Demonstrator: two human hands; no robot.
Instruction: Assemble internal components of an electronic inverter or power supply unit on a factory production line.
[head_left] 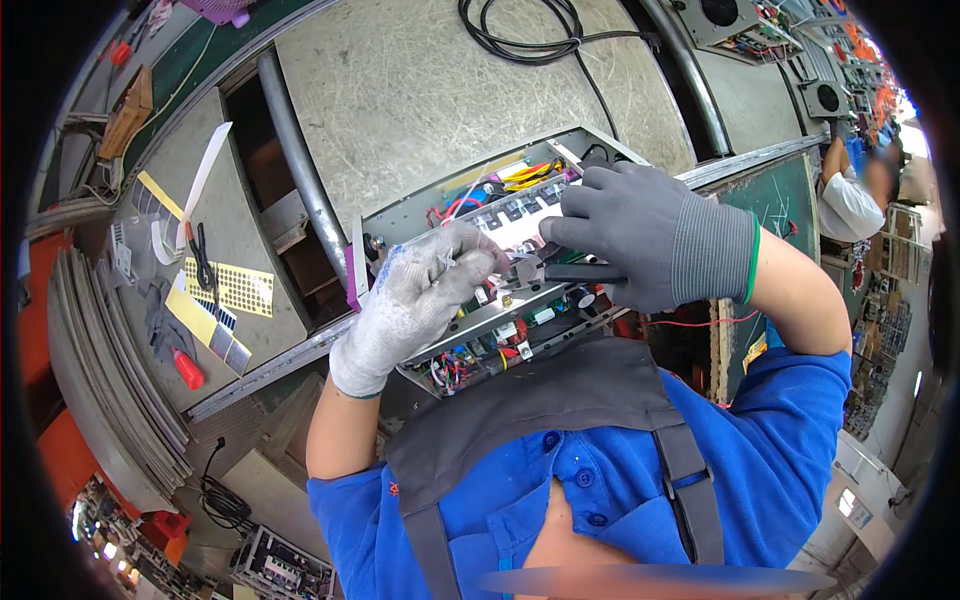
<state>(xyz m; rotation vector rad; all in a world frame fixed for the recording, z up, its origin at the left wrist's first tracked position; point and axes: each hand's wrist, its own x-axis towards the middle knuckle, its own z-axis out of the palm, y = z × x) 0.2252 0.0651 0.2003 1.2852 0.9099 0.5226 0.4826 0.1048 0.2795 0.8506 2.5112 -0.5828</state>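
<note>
My left hand (425,290), in a white work glove with blue marks, is closed with its fingertips pinched at the front of an open metal chassis (400,215). A small, partly see-through piece shows by those fingertips; its kind is unclear. Over the right part of the chassis, my right hand (645,235) wears a grey glove and has bent fingers. From under it a dark bar-shaped piece (582,272) points toward my left hand. Inside the chassis lie a pale board with dark components (525,215), yellow wires (530,177) and red wires (440,213).
The chassis sits at the near edge of a scratched metal worktop (400,90) bearing a coiled black cable (520,35). On the left bench are yellow sticker sheets (235,287) and a red-capped bottle (187,370). Metal rollers (300,165) flank the worktop. Another person (850,200) works far right.
</note>
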